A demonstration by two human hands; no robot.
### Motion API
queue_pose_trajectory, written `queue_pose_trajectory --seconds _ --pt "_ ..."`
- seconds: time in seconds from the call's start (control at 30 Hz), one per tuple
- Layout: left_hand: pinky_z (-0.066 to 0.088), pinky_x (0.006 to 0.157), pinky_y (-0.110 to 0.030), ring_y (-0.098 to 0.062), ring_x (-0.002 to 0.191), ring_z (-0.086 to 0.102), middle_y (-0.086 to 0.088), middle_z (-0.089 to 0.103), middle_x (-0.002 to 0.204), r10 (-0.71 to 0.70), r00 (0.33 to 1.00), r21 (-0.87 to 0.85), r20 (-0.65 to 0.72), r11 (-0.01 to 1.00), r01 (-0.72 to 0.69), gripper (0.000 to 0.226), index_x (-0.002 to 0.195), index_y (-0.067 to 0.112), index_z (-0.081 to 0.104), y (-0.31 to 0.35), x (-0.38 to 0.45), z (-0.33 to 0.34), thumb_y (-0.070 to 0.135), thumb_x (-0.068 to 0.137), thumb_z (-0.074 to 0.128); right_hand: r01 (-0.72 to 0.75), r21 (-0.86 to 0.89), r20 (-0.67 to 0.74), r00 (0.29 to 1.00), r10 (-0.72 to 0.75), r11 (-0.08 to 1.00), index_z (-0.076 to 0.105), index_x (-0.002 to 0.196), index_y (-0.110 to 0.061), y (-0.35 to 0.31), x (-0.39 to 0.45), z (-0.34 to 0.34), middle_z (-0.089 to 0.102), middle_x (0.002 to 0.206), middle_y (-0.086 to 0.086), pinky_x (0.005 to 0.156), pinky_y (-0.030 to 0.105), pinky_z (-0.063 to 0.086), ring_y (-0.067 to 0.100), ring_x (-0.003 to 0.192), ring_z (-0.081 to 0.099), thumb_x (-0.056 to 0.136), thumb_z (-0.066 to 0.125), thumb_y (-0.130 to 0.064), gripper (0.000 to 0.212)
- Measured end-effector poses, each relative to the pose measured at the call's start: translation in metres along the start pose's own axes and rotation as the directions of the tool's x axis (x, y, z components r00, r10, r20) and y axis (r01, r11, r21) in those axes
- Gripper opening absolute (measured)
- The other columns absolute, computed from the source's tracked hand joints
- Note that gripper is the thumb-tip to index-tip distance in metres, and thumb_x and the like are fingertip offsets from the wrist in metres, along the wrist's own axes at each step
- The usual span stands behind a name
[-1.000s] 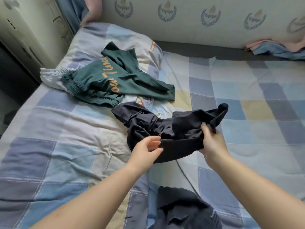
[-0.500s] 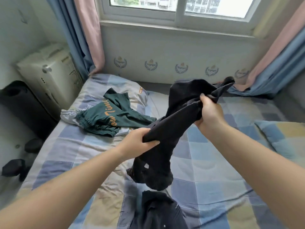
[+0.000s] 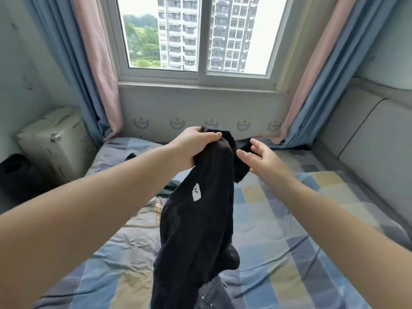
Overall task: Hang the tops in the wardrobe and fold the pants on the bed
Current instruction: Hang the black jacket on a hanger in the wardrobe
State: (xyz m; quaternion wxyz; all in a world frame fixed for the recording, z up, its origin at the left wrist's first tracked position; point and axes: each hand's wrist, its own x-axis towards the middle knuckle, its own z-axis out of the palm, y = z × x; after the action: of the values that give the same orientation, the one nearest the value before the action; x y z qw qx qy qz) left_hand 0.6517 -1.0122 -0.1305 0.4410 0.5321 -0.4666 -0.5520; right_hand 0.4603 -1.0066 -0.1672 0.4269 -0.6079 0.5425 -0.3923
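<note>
Above the bed: black fabric garment [image 3: 196, 221] hangs, lifted to open out.
Left hand [image 3: 191, 146]: clenched on its top edge.
Right hand [image 3: 258, 157]: fingers released, reaching for a corner.
Bed [image 3: 289, 253]: checked blue sheet below.

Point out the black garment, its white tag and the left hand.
black garment [image 3: 196, 230], head view, middle of the hanging cloth
white tag [image 3: 196, 192], head view, centre of the label
left hand [image 3: 194, 146], head view, back of the hand

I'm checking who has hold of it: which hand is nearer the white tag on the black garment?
Left. The left hand grips the black garment just above the white tag; the right hand is open, farther off to the right.
</note>
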Motion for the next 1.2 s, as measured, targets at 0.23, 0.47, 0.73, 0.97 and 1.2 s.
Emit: queue_pose_trajectory --seconds 0.23,0.47,0.73,0.97,1.2 --pt "0.056 0.058 -0.027 -0.018 0.064 0.060 -0.010 0.058 0.075 0.120 0.980 -0.245 0.157 0.966 -0.079 0.012 0.081 0.006 0.054 0.060 -0.054 0.073 0.003 0.088 0.064 0.185 -0.086 -0.189 0.962 -0.199 0.979 0.044 0.127 -0.034 -0.038 -0.106 0.020 0.061 0.106 -0.013 0.083 0.020 0.051 0.003 0.092 0.063 0.073 0.078 -0.035 0.063" --pt "0.059 0.068 -0.030 -0.019 0.072 0.069 -0.012 0.065 0.086 0.250 0.830 -0.308 0.498 0.946 -0.099 0.016 0.100 0.001 0.060 0.090 -0.136 0.137 0.004 0.086 0.067 0.150 -0.061 -0.692 0.706 -0.150 0.987 0.051 0.094 -0.031 -0.065 -0.175 -0.013 0.063 0.086 -0.003 0.080 0.037 0.050 0.017 0.082 0.062 0.089 0.054 -0.016 0.016" --pt "0.059 0.073 -0.027 -0.016 0.090 0.070 -0.005 0.071 0.097 0.307 0.523 -0.256 0.795 0.952 -0.169 0.027 0.106 0.010 0.059 0.086 -0.211 0.203 0.017 0.084 0.072 0.157 -0.079 -0.900 0.414 -0.138 0.984 0.061 0.092 -0.035 -0.074 -0.319 -0.080 0.068 0.094 -0.008 0.085 0.033 0.050 0.010 0.094 0.064 0.097 0.048 -0.023 0.018" --pt "0.058 0.074 -0.025 -0.011 0.081 0.068 0.001 0.067 0.094 0.325 0.126 -0.222 0.937 0.835 -0.504 0.043 0.119 0.023 0.060 0.069 -0.313 0.291 0.012 0.080 0.075 -0.117 -0.189 -0.938 0.314 -0.144 0.975 0.065 0.096 -0.029 -0.083 -0.459 -0.126 0.069 0.089 -0.010 0.073 0.020 0.049 0.005 0.087 0.064 0.095 0.051 -0.037 0.016" --pt "0.057 0.085 -0.035 -0.012 0.082 0.061 0.000 0.060 0.093 0.118 -0.111 -0.159 0.987 0.828 -0.538 0.046 0.126 0.038 0.047 0.065 -0.441 0.388 0.028 0.086 0.069 -0.372 -0.190 -0.974 0.188 -0.127 0.909 0.064 0.085 -0.030 -0.100 -0.617 -0.166 0.063 0.076 -0.007 0.068 0.029 0.041 0.006 0.072 0.057 0.090 0.051 -0.025 0.015"
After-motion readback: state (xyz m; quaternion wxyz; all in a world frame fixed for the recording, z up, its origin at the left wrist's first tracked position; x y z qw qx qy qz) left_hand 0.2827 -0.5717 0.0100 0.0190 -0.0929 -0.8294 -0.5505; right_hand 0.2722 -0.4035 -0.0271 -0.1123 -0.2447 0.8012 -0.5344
